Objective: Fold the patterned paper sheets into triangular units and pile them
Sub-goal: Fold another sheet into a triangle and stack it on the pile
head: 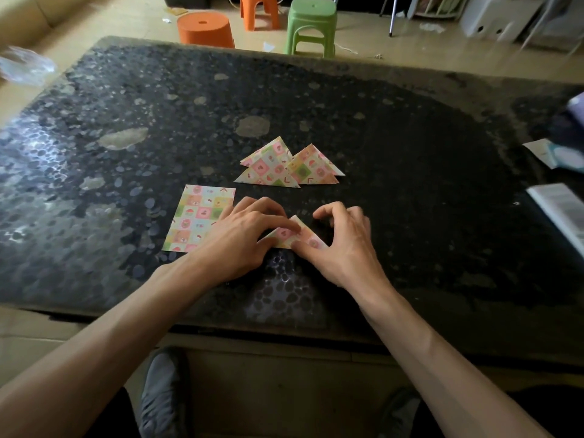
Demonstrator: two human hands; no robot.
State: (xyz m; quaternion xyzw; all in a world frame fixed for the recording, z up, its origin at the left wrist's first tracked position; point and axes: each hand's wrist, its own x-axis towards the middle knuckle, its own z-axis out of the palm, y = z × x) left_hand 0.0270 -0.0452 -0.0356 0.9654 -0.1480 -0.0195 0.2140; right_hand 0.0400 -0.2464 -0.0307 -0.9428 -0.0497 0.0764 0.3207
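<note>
left hand [243, 235]: pinches the left corner of the working triangle [311, 240], index finger laid along the top, thumb at the near edge
right hand [339, 245]: holds the right side of the working triangle, thumb flat on the near edge, fingers curled over the far corner; fingertip contact is hidden
working triangle: flat on the table [410, 184], under both hands, mostly covered; layer count can't be read
step: looks like creasing the last fold before the unit goes to the pile
flat sheet [196, 216]: just left of the working triangle, partly under the left hand, unfolded
finished pile [278, 167]: just beyond the working triangle, apart from it; loose overlapping triangles, more a fan than a stack
booklet [559, 210]: far right of the working triangle, at the table edge
stools [311, 25]: well beyond the working triangle, on the floor
risk 1: thumb slides before the crease sets, so edges skew and the triangle comes out lopsided
risk 2: left palm drags the flat sheet along when it lifts, since it rests on that corner
risk 3: dropping this unit on the fanned pile pushes the top ones off; the surface looks slick
risk 4: weak crease, so the flap springs open in the pile
</note>
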